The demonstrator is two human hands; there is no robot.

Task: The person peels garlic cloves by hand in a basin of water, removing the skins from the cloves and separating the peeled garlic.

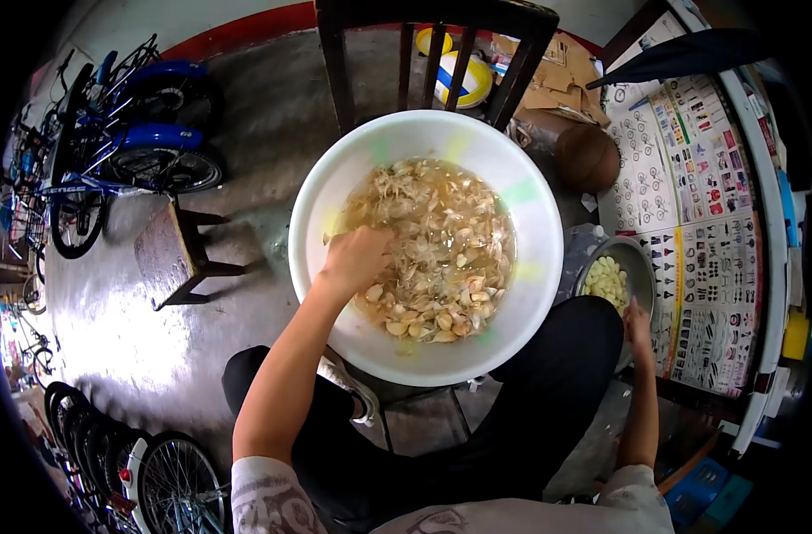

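A large white basin (312, 191) stands in front of me, with garlic cloves (446, 320) and loose skins (406, 182) in brownish water. My left hand (360, 256) reaches over its left side, fingers curled down at the skins; their tips are hidden. To the right, a metal bowl (642, 267) holds peeled white cloves (604, 283). My right hand (637, 322) is at the bowl's right edge, beside the peeled cloves. Its fingers look pressed together, and anything between them is too small to make out.
A dark wooden chair (437, 11) is behind the basin. On the left are a wooden stool (170, 254) and bicycles (148, 142). A brown ball (587, 157) lies beyond the bowl, near a printed poster board (704, 294). A yellow-white ball (466, 82) sits behind the chair.
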